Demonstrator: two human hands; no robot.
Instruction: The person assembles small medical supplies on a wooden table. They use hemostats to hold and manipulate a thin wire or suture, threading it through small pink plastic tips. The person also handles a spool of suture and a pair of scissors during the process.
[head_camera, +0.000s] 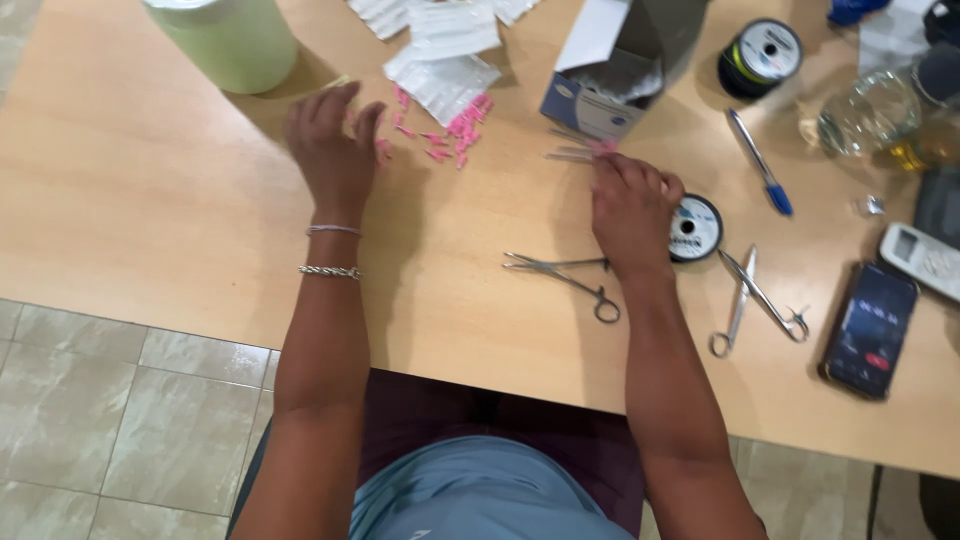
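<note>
wooden table (150, 190) | on it: pink-tipped needles (452, 130), two forceps (570, 275), blue pen (758, 160), thread spools (760, 55), phone (870, 330), cardboard box (615, 70), green jar (230, 40)

Left hand (333, 150) is resting flat beside the pink pieces (452, 132) at upper centre; right hand (630, 208) is pinching thin clear tubes (572, 152), covering part of a thread spool (694, 228), forceps (565, 277) lying just below on the surface (150, 200).

Bare forearms, left hand (335, 140) with a thin pale band and a twisted silver bracelet at the wrist, right hand (630, 210) unadorned, light blue top, dark maroon bottoms
</note>
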